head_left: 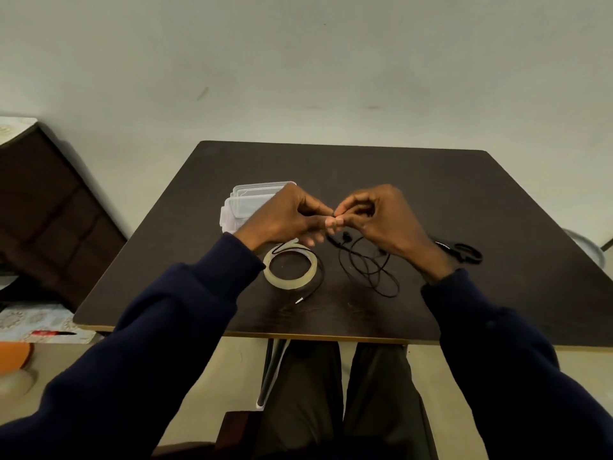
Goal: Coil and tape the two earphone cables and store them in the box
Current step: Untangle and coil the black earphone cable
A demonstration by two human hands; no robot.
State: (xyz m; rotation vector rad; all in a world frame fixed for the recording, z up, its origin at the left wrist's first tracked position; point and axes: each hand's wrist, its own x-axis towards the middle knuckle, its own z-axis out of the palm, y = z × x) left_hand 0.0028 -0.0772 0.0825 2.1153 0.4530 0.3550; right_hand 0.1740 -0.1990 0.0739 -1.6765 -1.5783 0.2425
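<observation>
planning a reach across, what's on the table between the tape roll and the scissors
In the head view, a loosely looped black earphone cable lies between the tape roll and the scissors.

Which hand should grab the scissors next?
Probably the right hand: the scissors lie just beside its wrist, while the left hand is over by the tape roll and box.

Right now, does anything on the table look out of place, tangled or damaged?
Nothing looks damaged or spilled. One earphone cable trails loosely over and beside the tape roll; the second cable lies in a loose tangle by the right hand.
</observation>
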